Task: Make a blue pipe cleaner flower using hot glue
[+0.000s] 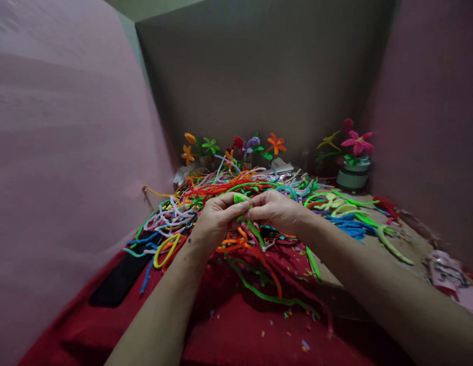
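Note:
Both hands meet in the middle of the head view, above a heap of coloured pipe cleaners (229,189). My left hand (220,216) pinches a bright green pipe cleaner piece (240,198) between thumb and fingers. From the other side my right hand (272,209) pinches the same green piece, its fingertips almost touching the left thumb. The piece looks bent or folded at its top; its lower part is partly hidden by the fingers. Just below the hands hang orange pipe cleaners (265,262) and a long green pipe cleaner (259,295).
Pipe-cleaner flowers, one a pink flower (357,143) in a pale green jar (353,175), stand along the back wall. A black phone-like slab (120,279) lies at left on the red cloth (229,335). Blue pipe cleaners (347,227) lie at right. Pink walls rise on both sides.

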A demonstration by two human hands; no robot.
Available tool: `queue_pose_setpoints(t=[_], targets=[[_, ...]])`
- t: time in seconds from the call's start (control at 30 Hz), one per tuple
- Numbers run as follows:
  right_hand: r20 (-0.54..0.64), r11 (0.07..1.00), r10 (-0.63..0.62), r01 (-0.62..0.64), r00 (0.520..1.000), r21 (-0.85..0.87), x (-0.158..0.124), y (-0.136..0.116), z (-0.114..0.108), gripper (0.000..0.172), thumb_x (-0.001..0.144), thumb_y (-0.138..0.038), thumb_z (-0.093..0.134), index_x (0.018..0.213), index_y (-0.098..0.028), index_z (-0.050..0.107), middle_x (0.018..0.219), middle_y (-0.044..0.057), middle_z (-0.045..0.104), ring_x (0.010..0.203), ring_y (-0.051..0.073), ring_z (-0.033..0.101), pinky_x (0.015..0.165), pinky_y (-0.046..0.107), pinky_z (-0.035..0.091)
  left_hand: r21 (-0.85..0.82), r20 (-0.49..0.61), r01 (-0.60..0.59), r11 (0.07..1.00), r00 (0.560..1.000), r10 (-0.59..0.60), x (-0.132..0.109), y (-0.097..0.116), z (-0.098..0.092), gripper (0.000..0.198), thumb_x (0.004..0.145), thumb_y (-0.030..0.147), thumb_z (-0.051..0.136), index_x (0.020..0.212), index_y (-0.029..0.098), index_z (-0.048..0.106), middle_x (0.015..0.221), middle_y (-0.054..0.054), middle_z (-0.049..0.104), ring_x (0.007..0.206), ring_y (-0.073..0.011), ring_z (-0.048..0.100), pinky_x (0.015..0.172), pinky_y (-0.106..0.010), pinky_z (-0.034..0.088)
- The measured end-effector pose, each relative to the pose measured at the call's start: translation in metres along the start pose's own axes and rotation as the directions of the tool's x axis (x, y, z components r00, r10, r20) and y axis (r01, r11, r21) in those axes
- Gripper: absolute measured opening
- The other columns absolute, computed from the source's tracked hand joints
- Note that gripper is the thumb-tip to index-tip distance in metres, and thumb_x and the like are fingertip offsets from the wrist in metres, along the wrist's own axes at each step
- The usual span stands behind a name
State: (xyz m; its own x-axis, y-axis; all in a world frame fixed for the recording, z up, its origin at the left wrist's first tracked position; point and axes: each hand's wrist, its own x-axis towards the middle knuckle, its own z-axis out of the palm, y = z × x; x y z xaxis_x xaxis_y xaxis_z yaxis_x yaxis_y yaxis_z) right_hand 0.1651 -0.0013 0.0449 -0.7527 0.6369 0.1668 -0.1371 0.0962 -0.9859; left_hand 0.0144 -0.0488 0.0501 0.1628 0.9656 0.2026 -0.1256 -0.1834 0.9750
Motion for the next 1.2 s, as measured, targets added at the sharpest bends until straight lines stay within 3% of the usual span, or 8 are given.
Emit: queue_pose_setpoints(t=[0.2,0.63,1.0,1.2], targets=[[-0.057,0.997,0.032,-0.036,0.998,-0.067,-0.0004,-0.0004,0.0027,0.01,0.066,-0.016,0.059,0.058,-0.012,0.062,0.046,-0.003,0.054,0.042,0.007,0.044,0.045,0.021,0.032,0.113,-0.01,-0.014,0.994,1.0,0.016,0.0008,-0.0009,-0.0031,0.017,0.073,0.032,0.064,0.077,0.016,0.06,0.059,0.004,0.052,0.045,-0.0049,0.044,0.043,-0.018,0.032],[-0.05,0.999,0.03,-0.031,0.998,-0.019,-0.0011,-0.0036,0.0015,0.009,0.062,-0.018,0.064,0.055,-0.013,0.06,0.045,-0.005,0.05,0.041,0.006,0.04,0.044,0.021,0.029,0.015,0.001,-0.027,1.0,1.0,0.027,-0.0021,0.0055,-0.0005,0.015,0.07,0.029,0.066,0.077,0.018,0.058,0.059,0.005,0.049,0.042,-0.0033,0.039,0.04,-0.016,0.03],[-0.061,0.99,0.033,-0.041,0.998,-0.132,-0.0018,-0.0054,0.0009,0.011,0.065,-0.016,0.061,0.055,-0.013,0.06,0.044,-0.004,0.052,0.04,0.006,0.043,0.043,0.021,0.03,0.12,0.036,-0.011,0.993,0.999,0.006,-0.002,0.0036,-0.0041,0.018,0.075,0.032,0.062,0.07,0.017,0.053,0.052,0.006,0.044,0.04,-0.003,0.033,0.039,-0.016,0.024],[-0.008,0.995,0.045,-0.045,0.999,0.092,-0.0026,-0.007,-0.0014,0.012,0.067,-0.022,0.065,0.061,-0.012,0.063,0.051,-0.001,0.058,0.045,0.007,0.05,0.048,0.021,0.038,0.069,-0.04,0.026,0.997,0.999,-0.023,-0.0004,0.0033,-0.0051,0.02,0.073,0.034,0.064,0.072,0.017,0.053,0.054,0.006,0.045,0.04,-0.0025,0.035,0.041,-0.016,0.028]])
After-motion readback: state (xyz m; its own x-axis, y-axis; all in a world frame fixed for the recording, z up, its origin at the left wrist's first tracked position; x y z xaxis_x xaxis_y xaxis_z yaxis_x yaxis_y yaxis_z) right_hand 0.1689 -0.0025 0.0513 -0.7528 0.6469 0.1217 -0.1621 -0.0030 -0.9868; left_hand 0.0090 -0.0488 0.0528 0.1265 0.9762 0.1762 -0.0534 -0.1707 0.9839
